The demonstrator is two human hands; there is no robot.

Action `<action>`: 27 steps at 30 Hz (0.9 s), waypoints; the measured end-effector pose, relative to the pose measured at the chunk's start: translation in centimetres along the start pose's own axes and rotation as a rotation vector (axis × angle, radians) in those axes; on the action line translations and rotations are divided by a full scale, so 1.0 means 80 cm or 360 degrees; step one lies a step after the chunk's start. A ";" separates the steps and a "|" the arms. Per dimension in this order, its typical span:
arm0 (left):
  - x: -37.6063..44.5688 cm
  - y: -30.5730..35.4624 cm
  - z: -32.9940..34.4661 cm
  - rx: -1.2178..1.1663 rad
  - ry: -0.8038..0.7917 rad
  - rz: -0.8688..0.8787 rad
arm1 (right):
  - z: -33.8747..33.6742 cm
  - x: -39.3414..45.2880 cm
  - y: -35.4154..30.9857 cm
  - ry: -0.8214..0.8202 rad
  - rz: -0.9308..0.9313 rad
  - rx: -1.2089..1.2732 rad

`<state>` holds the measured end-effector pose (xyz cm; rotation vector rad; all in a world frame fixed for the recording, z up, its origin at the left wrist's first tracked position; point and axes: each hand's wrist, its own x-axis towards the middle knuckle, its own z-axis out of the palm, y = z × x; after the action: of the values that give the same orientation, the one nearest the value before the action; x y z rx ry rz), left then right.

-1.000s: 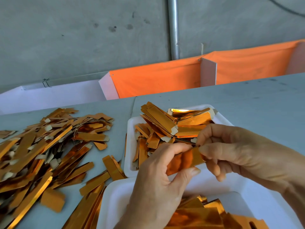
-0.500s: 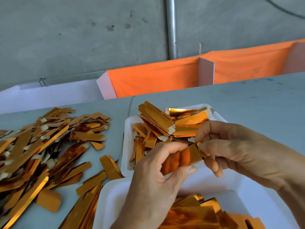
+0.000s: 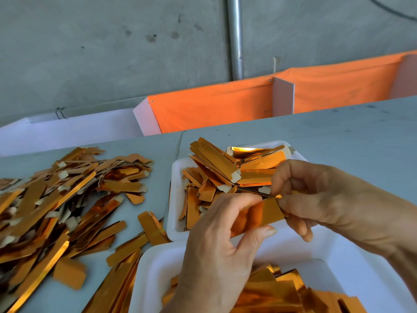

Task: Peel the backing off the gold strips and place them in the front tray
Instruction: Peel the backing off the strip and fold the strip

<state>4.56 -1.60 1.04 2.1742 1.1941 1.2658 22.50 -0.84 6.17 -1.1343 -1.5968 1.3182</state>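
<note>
A person's left hand (image 3: 216,251) clamps one gold strip (image 3: 261,214) between thumb and fingers above the front tray (image 3: 158,267), while the right hand (image 3: 320,199) pinches the strip's far end, apparently working the backing loose. The peel looks barely begun; next comes a steady pull away from the left grip, then a drop straight below. Since a second ago, the strip has tilted slightly and both grips have edged closer.
</note>
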 end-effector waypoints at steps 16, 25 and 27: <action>-0.001 0.002 0.003 -0.0350 -0.0018 -0.0251 | -0.004 0.000 0.003 -0.0086 -0.0180 0.0070; -0.001 0.002 0.002 -0.0254 -0.0069 -0.0201 | -0.006 -0.001 0.002 -0.0081 -0.0137 -0.0203; -0.001 0.002 0.002 -0.0152 -0.0056 -0.0146 | -0.005 0.001 0.004 -0.0053 -0.0148 -0.0198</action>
<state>4.73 -1.72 1.01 2.0417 1.1806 1.2164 22.87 -0.66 5.93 -1.1032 -1.7553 1.1972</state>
